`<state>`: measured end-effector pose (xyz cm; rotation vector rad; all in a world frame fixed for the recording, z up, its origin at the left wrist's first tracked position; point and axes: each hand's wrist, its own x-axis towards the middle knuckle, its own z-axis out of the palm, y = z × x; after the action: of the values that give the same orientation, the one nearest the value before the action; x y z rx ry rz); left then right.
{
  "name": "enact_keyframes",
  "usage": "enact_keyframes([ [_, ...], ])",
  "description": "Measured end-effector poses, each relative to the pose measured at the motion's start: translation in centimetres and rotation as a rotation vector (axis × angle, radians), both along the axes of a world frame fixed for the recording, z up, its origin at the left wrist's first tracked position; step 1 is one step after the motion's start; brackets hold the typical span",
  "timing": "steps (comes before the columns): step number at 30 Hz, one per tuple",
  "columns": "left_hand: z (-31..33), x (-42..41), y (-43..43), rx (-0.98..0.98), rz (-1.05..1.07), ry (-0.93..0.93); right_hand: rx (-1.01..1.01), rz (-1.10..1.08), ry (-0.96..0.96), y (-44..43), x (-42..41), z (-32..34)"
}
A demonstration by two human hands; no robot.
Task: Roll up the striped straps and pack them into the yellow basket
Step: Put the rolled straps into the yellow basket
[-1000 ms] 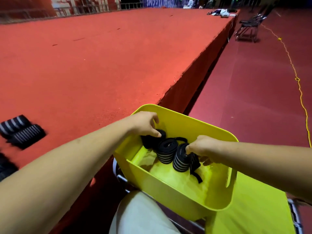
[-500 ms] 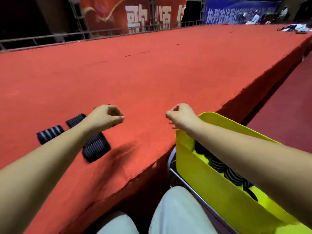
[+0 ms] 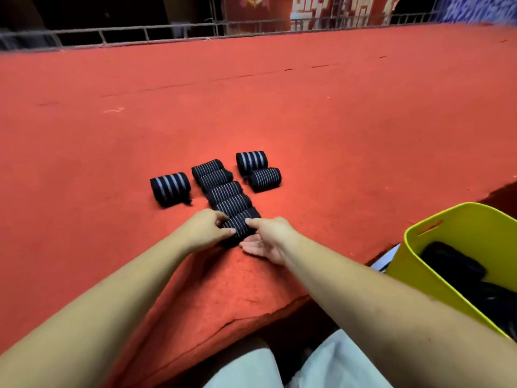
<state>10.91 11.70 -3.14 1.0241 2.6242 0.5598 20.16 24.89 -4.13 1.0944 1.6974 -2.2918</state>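
Several rolled black straps with pale stripes lie on the red carpeted stage (image 3: 335, 121). The nearest rolled strap (image 3: 239, 226) ends a column of rolls (image 3: 225, 191). My left hand (image 3: 205, 232) grips its left end with curled fingers. My right hand (image 3: 265, 238) holds its right end, thumb on top and fingers stretched underneath. One wide-striped roll (image 3: 170, 189) sits apart to the left, and two more rolls (image 3: 258, 170) lie to the right. The yellow basket (image 3: 447, 228) stands at the right below the stage edge, with dark rolled straps (image 3: 453, 266) inside.
The stage's front edge (image 3: 251, 315) runs diagonally just before my knees in light trousers (image 3: 330, 365). A metal railing (image 3: 140, 32) and red banners close off the far side. A white bit of frame (image 3: 384, 261) shows beside the basket.
Both hands left the basket, crossed over the stage as loose fists, and now hold the nearest roll. My view swung left, so the basket sits at the right edge.
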Motion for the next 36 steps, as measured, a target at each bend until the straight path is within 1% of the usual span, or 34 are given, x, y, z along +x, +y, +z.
enact_keyframes([
  [3,-1.0,-0.1,-0.3,0.131,0.015,-0.047,0.028,-0.061,0.051,-0.4,-0.3,-1.1],
  [5,-1.5,0.0,-0.8,0.257,0.039,-0.148,0.049,-0.078,0.135,-0.3,-0.1,-1.3],
  [6,-1.6,0.2,-1.0,0.334,0.038,-0.211,0.091,-0.074,0.190,-0.2,0.1,-1.3],
  [8,-1.9,0.6,-1.3,0.475,0.031,-0.357,0.196,-0.030,0.297,0.3,0.8,-0.7],
  [10,-1.6,0.9,-1.4,0.558,-0.025,-0.452,0.263,0.039,0.344,1.2,1.6,0.2],
  [13,-0.9,0.7,-1.1,0.542,-0.155,-0.422,0.405,0.162,0.344,2.8,3.1,1.7],
  [16,0.0,1.0,0.0,0.516,-0.257,-0.498,0.627,0.154,0.411,4.1,4.2,2.3],
  [17,0.4,1.0,0.5,0.509,-0.266,-0.494,0.701,0.148,0.415,4.6,4.5,2.2],
  [18,0.7,0.8,1.2,0.506,-0.257,-0.435,0.762,0.152,0.408,5.1,4.8,2.3],
  [19,1.0,0.3,1.7,0.496,-0.222,-0.325,0.807,0.159,0.394,5.5,5.1,2.3],
  [20,1.2,-0.4,2.3,0.456,-0.144,-0.163,0.839,0.163,0.373,6.1,5.4,2.2],
  [21,1.3,-1.1,2.8,0.374,-0.046,0.008,0.865,0.168,0.354,6.6,5.7,2.3],
  [22,1.2,-1.8,3.3,0.266,0.027,0.132,0.888,0.176,0.336,7.0,6.0,2.5],
  [23,0.9,-2.5,3.9,0.151,0.055,0.182,0.909,0.183,0.324,7.5,6.4,2.7],
  [26,0.3,-2.9,5.7,-0.135,0.017,0.200,0.947,0.186,0.308,8.7,7.5,3.4],
  [28,0.4,-2.5,6.6,-0.231,-0.026,0.212,0.948,0.172,0.310,9.3,8.3,3.9],
  [29,0.6,-2.2,6.8,-0.232,-0.040,0.227,0.953,0.166,0.312,9.6,8.8,4.2],
  [31,1.4,-1.6,7.2,-0.117,-0.036,0.202,0.975,0.155,0.319,10.3,10.1,5.0],
  [34,4.3,0.6,8.0,0.257,-0.031,-0.011,1.009,0.134,0.346,11.8,12.8,7.0],
  [36,7.0,3.5,9.5,0.468,-0.119,-0.163,1.034,0.106,0.369,13.2,15.4,8.7],
])
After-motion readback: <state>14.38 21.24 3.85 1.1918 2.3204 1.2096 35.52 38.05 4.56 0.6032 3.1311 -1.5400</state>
